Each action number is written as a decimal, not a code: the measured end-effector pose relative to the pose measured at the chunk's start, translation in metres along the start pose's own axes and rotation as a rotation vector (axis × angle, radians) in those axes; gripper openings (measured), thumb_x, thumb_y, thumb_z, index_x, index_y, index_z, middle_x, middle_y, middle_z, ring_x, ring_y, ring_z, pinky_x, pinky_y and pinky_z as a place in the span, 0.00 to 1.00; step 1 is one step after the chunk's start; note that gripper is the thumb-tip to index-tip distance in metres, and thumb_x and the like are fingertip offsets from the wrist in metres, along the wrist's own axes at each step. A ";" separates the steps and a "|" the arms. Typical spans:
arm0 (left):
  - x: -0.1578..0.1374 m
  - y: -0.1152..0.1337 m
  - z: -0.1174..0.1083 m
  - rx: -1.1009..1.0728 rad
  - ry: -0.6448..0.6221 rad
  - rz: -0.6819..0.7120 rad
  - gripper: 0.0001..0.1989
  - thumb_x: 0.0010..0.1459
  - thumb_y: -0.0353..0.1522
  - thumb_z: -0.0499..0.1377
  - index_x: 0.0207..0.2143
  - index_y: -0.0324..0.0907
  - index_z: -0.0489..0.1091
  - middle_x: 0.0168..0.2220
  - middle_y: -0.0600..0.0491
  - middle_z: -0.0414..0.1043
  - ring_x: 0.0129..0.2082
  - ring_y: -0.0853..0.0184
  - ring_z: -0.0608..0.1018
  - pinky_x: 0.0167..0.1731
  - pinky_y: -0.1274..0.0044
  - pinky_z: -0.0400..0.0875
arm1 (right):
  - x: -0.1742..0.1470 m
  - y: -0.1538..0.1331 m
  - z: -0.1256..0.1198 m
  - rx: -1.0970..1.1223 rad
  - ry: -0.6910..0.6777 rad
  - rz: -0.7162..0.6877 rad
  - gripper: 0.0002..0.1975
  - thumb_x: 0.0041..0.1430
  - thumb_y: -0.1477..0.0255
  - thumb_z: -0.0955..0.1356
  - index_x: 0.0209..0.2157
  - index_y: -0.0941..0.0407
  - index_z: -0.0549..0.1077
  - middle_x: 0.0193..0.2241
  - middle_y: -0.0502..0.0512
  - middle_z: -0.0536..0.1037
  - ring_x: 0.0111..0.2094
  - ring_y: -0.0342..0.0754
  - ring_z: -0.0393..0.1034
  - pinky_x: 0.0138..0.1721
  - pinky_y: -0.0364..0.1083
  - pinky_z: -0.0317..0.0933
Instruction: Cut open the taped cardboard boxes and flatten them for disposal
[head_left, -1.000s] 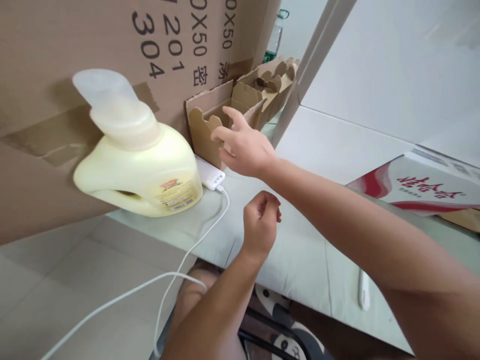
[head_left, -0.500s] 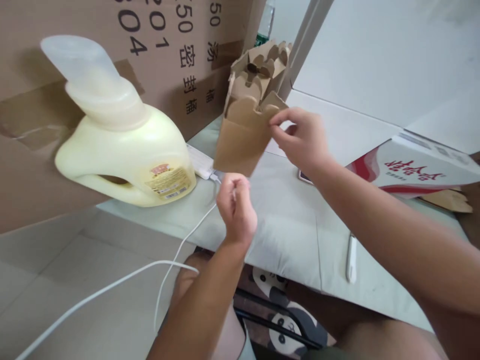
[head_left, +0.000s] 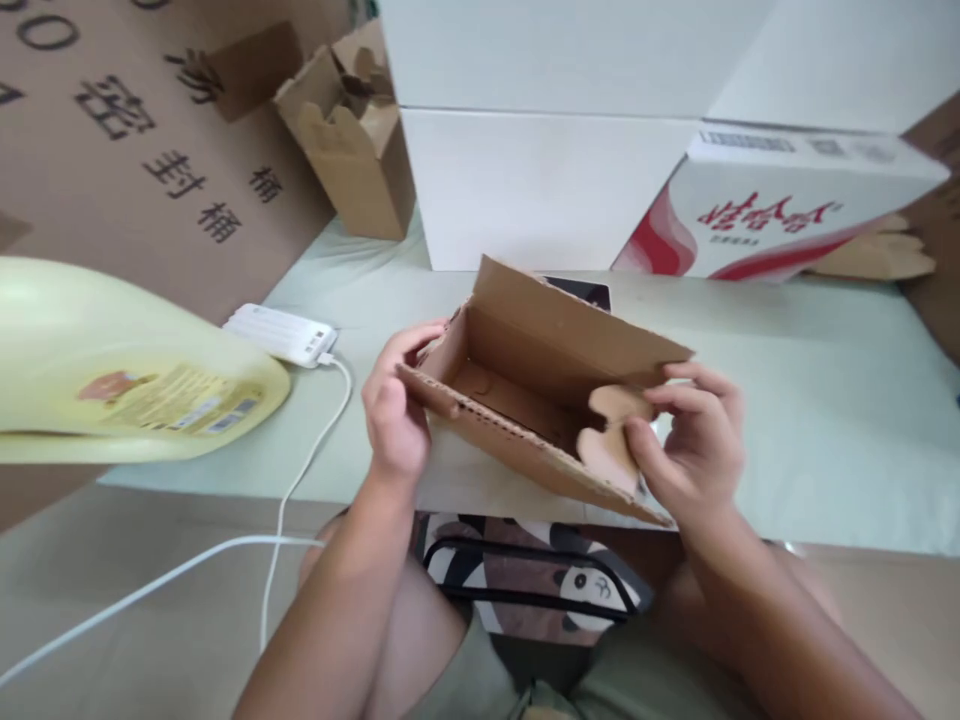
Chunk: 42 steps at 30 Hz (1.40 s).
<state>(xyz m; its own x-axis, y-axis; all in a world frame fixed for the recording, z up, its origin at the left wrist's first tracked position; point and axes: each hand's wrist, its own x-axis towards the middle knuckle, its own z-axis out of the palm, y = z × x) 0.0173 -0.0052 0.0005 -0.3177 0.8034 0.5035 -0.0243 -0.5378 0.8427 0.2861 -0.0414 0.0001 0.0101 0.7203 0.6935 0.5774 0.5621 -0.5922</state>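
Between my two hands is a small brown cardboard box [head_left: 517, 400], open at the top and tilted towards me over the table's front part. My left hand [head_left: 397, 405] grips its left end, with the thumb in front and some fingers hidden behind. On the right end, my right hand [head_left: 694, 440] pinches the box beside a scalloped flap [head_left: 615, 435] that leans inward. I see nothing inside the box. Several similar cardboard boxes [head_left: 360, 170] stand together at the back left.
A pale yellow jug [head_left: 112, 370] stands at the left, near a white power bank [head_left: 281, 333] with its cable [head_left: 315, 430]. White boxes [head_left: 547, 190] line the back, with a red-and-white carton [head_left: 772, 215] at the right. A dark phone-like object [head_left: 581, 292] lies behind the held box.
The cardboard box has come away from the back-left group to the front middle, now held in both hands. My left hand was a loose fist before. The view has turned right.
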 end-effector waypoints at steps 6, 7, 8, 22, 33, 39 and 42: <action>-0.003 -0.010 0.017 0.113 -0.025 0.048 0.21 0.64 0.51 0.56 0.37 0.45 0.79 0.39 0.50 0.82 0.50 0.58 0.81 0.59 0.63 0.73 | -0.012 0.006 0.002 0.285 -0.092 0.197 0.30 0.64 0.69 0.68 0.64 0.42 0.59 0.54 0.58 0.74 0.54 0.56 0.73 0.52 0.59 0.72; -0.003 -0.013 0.019 0.140 -0.023 0.048 0.19 0.64 0.50 0.58 0.37 0.45 0.78 0.38 0.51 0.81 0.50 0.58 0.82 0.58 0.64 0.73 | -0.013 0.005 0.000 0.308 -0.132 0.194 0.25 0.66 0.70 0.67 0.62 0.43 0.62 0.53 0.57 0.75 0.54 0.56 0.73 0.53 0.58 0.71; -0.003 -0.015 0.020 0.169 -0.021 0.042 0.17 0.64 0.48 0.59 0.37 0.45 0.78 0.38 0.51 0.81 0.49 0.59 0.82 0.57 0.65 0.74 | -0.014 0.005 -0.003 0.326 -0.162 0.178 0.21 0.66 0.70 0.66 0.59 0.44 0.66 0.53 0.57 0.76 0.55 0.56 0.74 0.55 0.58 0.71; 0.004 -0.009 0.013 0.442 -0.207 0.044 0.11 0.61 0.38 0.60 0.37 0.48 0.83 0.47 0.53 0.82 0.51 0.58 0.81 0.60 0.61 0.73 | -0.024 0.015 -0.011 0.470 -0.239 0.143 0.17 0.67 0.57 0.65 0.53 0.46 0.75 0.56 0.58 0.74 0.58 0.61 0.71 0.58 0.63 0.67; 0.028 -0.052 -0.027 0.098 0.252 -0.228 0.11 0.53 0.39 0.63 0.34 0.44 0.80 0.40 0.58 0.83 0.51 0.57 0.79 0.56 0.62 0.73 | -0.032 0.042 0.013 0.536 -0.397 0.417 0.30 0.72 0.49 0.54 0.56 0.52 0.74 0.54 0.64 0.79 0.56 0.60 0.75 0.58 0.62 0.69; 0.005 -0.040 -0.009 0.017 0.005 -0.775 0.26 0.55 0.57 0.60 0.31 0.43 0.75 0.23 0.52 0.76 0.28 0.60 0.80 0.21 0.73 0.71 | -0.020 0.025 0.009 0.442 -0.464 0.101 0.29 0.70 0.49 0.60 0.68 0.42 0.64 0.75 0.51 0.51 0.75 0.59 0.47 0.71 0.64 0.52; -0.009 -0.020 0.007 -0.006 -0.374 -1.088 0.41 0.46 0.70 0.55 0.32 0.42 0.77 0.24 0.44 0.78 0.25 0.57 0.82 0.18 0.73 0.71 | -0.016 0.027 0.003 0.405 -0.377 0.071 0.28 0.69 0.52 0.63 0.68 0.42 0.64 0.75 0.51 0.52 0.74 0.60 0.49 0.70 0.65 0.54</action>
<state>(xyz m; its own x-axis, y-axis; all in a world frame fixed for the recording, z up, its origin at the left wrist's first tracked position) 0.0278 -0.0002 -0.0196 0.1750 0.8684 -0.4640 -0.1182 0.4864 0.8657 0.2992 -0.0368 -0.0283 -0.2978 0.8158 0.4957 0.2252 0.5646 -0.7940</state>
